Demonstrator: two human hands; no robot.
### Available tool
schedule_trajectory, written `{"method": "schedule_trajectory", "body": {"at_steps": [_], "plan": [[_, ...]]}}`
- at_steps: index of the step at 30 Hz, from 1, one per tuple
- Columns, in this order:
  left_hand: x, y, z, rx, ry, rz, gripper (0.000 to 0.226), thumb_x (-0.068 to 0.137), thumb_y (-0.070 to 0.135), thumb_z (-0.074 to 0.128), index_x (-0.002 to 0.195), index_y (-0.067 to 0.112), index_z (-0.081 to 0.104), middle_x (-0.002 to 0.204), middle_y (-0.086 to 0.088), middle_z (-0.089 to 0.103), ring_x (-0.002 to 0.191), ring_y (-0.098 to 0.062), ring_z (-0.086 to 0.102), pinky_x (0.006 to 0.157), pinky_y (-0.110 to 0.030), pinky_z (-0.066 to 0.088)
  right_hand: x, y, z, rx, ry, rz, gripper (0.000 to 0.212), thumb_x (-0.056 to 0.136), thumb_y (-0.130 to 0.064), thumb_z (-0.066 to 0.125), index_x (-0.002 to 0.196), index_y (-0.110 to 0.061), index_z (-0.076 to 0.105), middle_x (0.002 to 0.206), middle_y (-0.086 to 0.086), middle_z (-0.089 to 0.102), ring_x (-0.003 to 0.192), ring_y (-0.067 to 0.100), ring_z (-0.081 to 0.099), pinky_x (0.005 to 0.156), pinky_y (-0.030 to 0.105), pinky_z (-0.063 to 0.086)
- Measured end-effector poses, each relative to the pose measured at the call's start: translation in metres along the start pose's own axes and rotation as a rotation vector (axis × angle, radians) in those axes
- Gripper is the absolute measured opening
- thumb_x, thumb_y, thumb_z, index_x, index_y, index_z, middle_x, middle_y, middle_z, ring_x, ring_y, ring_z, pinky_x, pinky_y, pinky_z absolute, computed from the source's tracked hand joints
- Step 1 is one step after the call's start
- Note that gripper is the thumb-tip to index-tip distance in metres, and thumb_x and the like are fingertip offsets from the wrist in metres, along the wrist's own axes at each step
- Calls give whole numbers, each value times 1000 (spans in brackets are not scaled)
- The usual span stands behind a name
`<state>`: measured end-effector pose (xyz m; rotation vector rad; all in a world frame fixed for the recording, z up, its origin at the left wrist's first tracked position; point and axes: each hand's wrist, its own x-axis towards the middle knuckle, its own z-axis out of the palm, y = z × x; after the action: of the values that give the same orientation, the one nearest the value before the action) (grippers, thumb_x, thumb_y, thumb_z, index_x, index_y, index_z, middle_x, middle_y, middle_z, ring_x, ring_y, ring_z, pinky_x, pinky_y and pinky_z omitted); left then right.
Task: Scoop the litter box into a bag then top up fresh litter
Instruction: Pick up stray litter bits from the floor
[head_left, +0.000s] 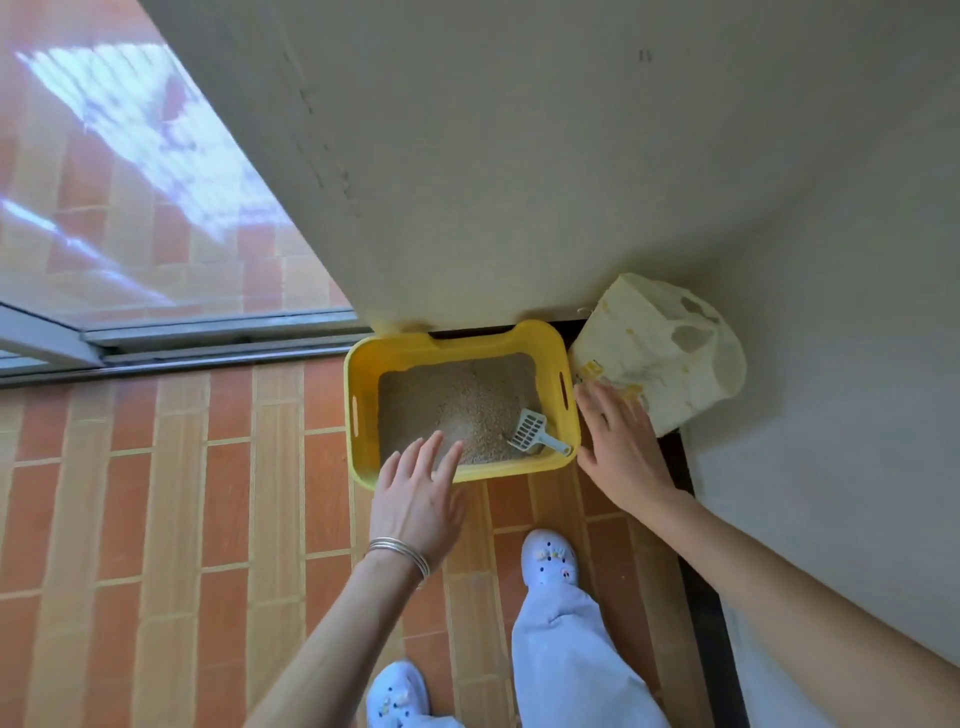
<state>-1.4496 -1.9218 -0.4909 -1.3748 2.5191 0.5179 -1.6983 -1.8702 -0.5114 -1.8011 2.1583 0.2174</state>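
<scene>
A yellow litter box (363, 395) stands on the tiled floor in the corner, half filled with beige litter (457, 400). A pale slotted scoop (535, 434) lies in its near right corner, handle toward the rim. A cream litter bag (665, 353) leans against the wall just right of the box. My left hand (421, 493), with bangles on the wrist, hovers open over the box's near rim. My right hand (618, 441) is open, fingers spread, beside the box's right side and at the bag's lower edge. Neither hand holds anything.
Cream walls (519, 182) meet behind the box. A sliding glass door and its metal track (208, 343) run along the left. Orange and tan floor tiles (182, 519) spread to the left. My feet in light blue clogs (548, 558) stand just in front of the box.
</scene>
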Motion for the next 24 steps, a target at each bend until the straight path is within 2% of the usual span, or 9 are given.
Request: {"method": "schedule_trajectory", "body": {"at_steps": [3,6,11,13,17,22,24], "plan": [[-33,-12,-8,14,-29,-35,58,96,43,34,148,29,14,156,-2,16,144,-20,14,116,-38,12,-27,-39,-7,20,1,-17,73,85,-32,58,146,-14,22,151,7,29,141,24,22,115,49,18],[-67,-26,-30,35,-39,-43,57,97,46,27,149,30,9,157,0,11,144,-19,10,118,-37,9,-55,-78,-28,52,11,18,73,89,-42,50,148,-20,13,155,1,20,144,20,11,116,45,5],[-120,-41,-97,53,-2,-31,58,97,50,25,149,32,5,158,0,7,144,-19,8,118,-37,9,-104,-129,-94,139,38,70,68,92,-47,42,148,-25,9,156,-3,15,144,15,6,118,42,5],[-138,-49,-128,46,2,-6,59,97,51,25,148,33,2,158,1,9,143,-19,13,116,-35,13,-122,-145,-126,172,41,73,64,94,-48,37,148,-27,10,156,-4,16,144,13,6,117,41,5],[-172,-58,-188,27,19,0,59,96,52,28,148,34,8,156,0,17,140,-22,22,114,-37,16,-157,-163,-194,153,35,48,61,94,-50,33,147,-28,13,156,-4,16,144,14,8,117,42,7],[-212,-54,-255,69,130,29,58,95,55,26,148,31,15,153,0,26,139,-22,26,114,-40,19,-204,-178,-271,109,128,-4,62,93,-51,35,147,-25,18,155,-3,20,143,14,12,118,41,8],[-229,-52,-276,46,173,36,61,93,56,22,146,28,26,149,-2,36,135,-25,34,111,-42,25,-221,-181,-296,112,163,-11,62,93,-50,35,147,-24,18,154,-3,22,143,14,13,117,41,9]]}}
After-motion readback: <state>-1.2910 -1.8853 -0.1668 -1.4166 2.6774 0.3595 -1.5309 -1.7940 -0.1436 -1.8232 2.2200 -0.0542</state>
